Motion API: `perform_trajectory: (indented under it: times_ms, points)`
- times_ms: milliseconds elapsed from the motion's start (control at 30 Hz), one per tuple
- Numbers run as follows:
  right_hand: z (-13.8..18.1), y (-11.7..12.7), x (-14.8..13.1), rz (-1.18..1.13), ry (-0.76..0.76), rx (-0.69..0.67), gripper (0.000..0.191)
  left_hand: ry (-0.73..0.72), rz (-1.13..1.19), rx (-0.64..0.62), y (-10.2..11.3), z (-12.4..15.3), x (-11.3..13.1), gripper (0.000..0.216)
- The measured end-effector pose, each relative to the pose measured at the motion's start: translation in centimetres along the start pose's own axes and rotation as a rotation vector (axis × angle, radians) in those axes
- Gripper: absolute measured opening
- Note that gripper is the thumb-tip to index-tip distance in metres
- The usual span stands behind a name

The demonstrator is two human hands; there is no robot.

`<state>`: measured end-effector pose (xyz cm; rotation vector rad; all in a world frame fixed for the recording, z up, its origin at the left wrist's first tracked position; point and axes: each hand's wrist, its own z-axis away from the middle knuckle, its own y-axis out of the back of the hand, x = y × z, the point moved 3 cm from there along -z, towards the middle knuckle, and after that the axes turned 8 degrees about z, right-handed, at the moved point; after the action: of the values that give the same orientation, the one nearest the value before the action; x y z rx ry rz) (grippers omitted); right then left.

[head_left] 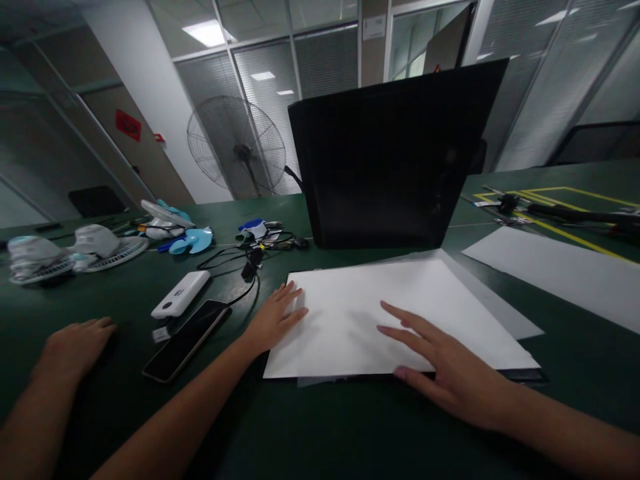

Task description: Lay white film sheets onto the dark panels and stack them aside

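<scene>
A sheet of white paper (350, 313) lies on the table in front of me, on top of a dark-edged flat thing whose kind I cannot tell. At its left edge my left hand (275, 317) rests with fingers apart. My right hand (445, 367) is spread over the paper's lower right part; whether its fingertips touch the sheet I cannot tell. Neither hand grips anything. A translucent sheet (500, 307) sticks out beneath the paper on the right. Just behind, a large black panel (390, 160) stands upright, leaning back slightly.
Left of my left arm are a phone (185, 343), a white power bank (181, 295) and tangled cables (250, 263). Another person's hand (75, 350) rests farther left. White fan parts (100, 247) with blue blades (191, 240) lie behind. Another white sheet (560, 270) is at right.
</scene>
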<state>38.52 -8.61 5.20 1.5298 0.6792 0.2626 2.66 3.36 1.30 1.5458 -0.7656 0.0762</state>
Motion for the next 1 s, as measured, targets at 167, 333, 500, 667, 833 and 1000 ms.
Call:
perform_trajectory:
  times_ms: [167, 333, 500, 667, 833, 1000]
  points:
    - [-0.4, 0.2, 6.7, 0.326, -0.259, 0.120, 0.073, 0.005, -0.022, 0.002, -0.2, -0.1, -0.4, 0.073]
    - [-0.4, -1.0, 9.4, 0.412, -0.351, -0.002, 0.082, -0.056, 0.012, 0.044, -0.4, -0.2, -1.1, 0.057]
    - [-0.4, -0.9, 7.7, 0.399, -0.261, 0.022, 0.079, -0.099, 0.051, 0.078, -0.6, -0.4, -1.6, 0.049]
    - [-0.1, -0.3, 5.0, 0.281, -0.117, -0.078, 0.089, -0.091, 0.047, 0.084, -0.5, -0.4, -1.7, 0.049]
    - [0.1, 0.2, 2.5, 0.164, 0.003, -0.191, 0.088, -0.056, 0.062, 0.100, -0.5, -0.3, -1.3, 0.048]
    - [-0.2, 0.2, 2.5, 0.113, 0.047, -0.194, 0.077, -0.064, 0.073, 0.108, -0.6, -0.3, -1.5, 0.046]
